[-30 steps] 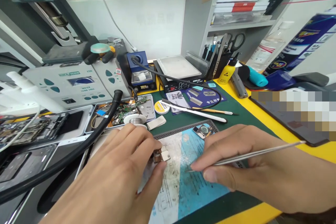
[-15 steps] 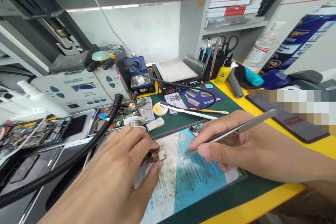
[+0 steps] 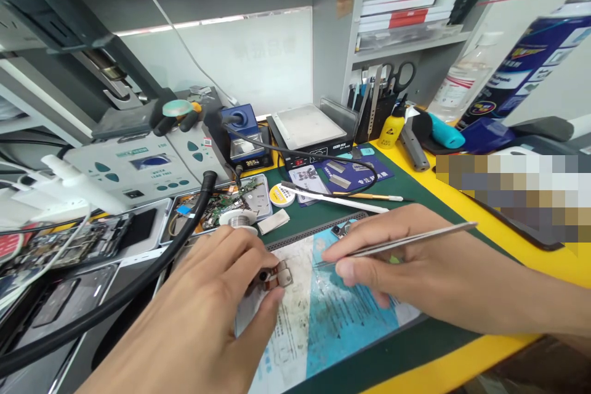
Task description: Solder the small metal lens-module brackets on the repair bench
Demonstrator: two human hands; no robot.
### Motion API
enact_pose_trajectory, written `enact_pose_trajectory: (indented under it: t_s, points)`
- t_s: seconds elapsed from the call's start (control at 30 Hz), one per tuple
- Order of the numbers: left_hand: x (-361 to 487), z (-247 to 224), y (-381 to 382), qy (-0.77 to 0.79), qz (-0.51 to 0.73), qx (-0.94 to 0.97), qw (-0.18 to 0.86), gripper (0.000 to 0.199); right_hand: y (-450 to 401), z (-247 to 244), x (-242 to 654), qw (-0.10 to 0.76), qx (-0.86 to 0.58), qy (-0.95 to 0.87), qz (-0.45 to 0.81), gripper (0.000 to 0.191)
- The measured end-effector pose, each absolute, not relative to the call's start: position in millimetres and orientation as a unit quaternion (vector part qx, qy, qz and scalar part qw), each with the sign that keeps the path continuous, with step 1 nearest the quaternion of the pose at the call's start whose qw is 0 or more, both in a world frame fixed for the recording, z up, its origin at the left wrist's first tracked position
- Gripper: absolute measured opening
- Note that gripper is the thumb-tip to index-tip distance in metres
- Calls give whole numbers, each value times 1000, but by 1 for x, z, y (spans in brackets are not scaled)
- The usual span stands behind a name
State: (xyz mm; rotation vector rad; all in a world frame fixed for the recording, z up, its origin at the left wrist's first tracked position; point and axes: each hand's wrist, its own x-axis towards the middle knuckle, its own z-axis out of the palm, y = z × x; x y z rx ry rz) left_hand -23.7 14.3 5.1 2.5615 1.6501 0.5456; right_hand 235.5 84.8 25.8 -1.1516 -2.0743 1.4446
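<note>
- Beside the solder spool [image 3: 237,219], a tray [image 3: 269,196] holds jumbled circuit boards [image 3: 219,197]!
- Black holder [image 3: 384,116] carries scissors [image 3: 402,77].
- Left hand [image 3: 198,295] pinches a small part [image 3: 282,277] over the printed sheet [image 3: 295,326].
- Right hand [image 3: 406,274] grips tweezers [image 3: 415,239].

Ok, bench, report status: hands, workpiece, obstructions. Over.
Left hand on small copper-coloured part. Right hand holding tweezers, tips apart from part. Nothing visible between them.

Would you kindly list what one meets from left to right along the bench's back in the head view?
Grey control station, blue stand, flat metal plate, yellow bottle, clear bottle, dark blue spray can.
</note>
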Motion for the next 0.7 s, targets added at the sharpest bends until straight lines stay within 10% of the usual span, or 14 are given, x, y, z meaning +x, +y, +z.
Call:
enact_pose_trajectory:
  t_s: [0.7]
  points:
    - [-27,10,21,473,207,832,-203,21,90,34,237,290,-436,-716,462,17]
